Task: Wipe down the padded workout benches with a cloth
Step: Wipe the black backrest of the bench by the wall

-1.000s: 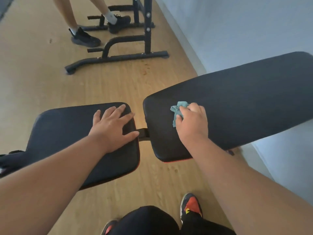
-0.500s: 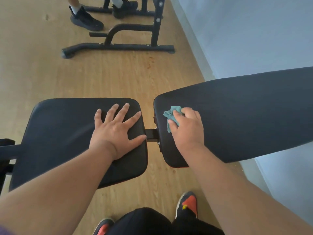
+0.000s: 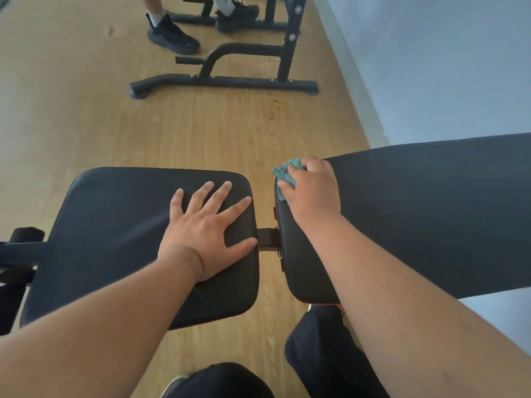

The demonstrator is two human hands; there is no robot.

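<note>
While the left hand (image 3: 209, 234) lies flat and open, fingers spread, on the seat pad (image 3: 120, 225), the right hand (image 3: 311, 193) presses a bunched teal cloth (image 3: 284, 175) onto the far corner of the backrest pad (image 3: 431, 219), fingers curled over it; wiping well probably calls for firm, overlapping strokes along the pad's length and over its rounded edge; the cloth sits under the fingertips, spilling out past them toward the gap between the pads.
</note>
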